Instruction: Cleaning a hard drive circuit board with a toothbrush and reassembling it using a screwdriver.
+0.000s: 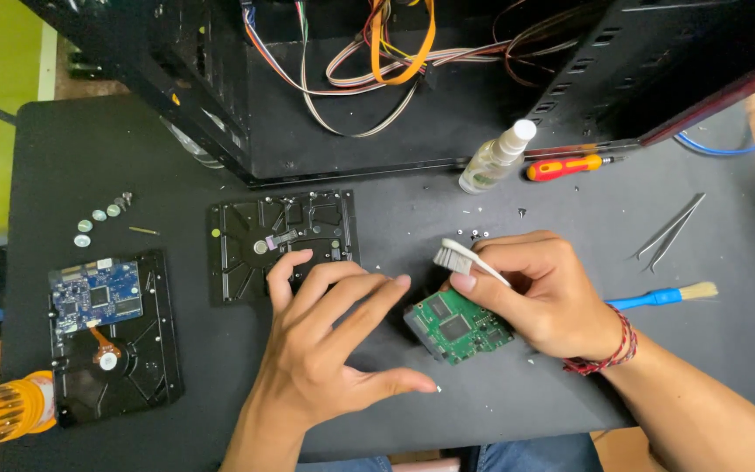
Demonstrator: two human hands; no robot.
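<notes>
Cleaning looks to be the step in hand: a small green printed circuit board [459,326], studded with dark chips, lies flat on the black surface [570,236] just in front of the person, and the right hand [535,293] is clamped around the white handle of a white-bristled toothbrush [465,260], its head raised just above and to the left of the board's upper edge rather than pressed on it. The left hand [329,345] holds nothing; its fingers are spread and arched, fingertips resting on the surface just beside the board's left edge, apparently steadying the work, though I cannot tell whether any fingertip touches the board itself. As a judgement, the next move calls for bringing the bristles down onto the board and keeping the board from sliding. Just behind the left hand lies an opened black metal hard-drive casing [283,243]; well to the left sits a second black hard drive with a blue circuit board [111,336], with small round silver parts [98,218] above it and a yellow-orange tool [6,411] at the corner. To the right lie a blue-handled soft brush [666,295] and steel tweezers [670,229]. Further back stand a clear spray bottle [495,157], a red-and-yellow screwdriver [565,166] and an open black computer case with loose coloured wiring [395,52].
</notes>
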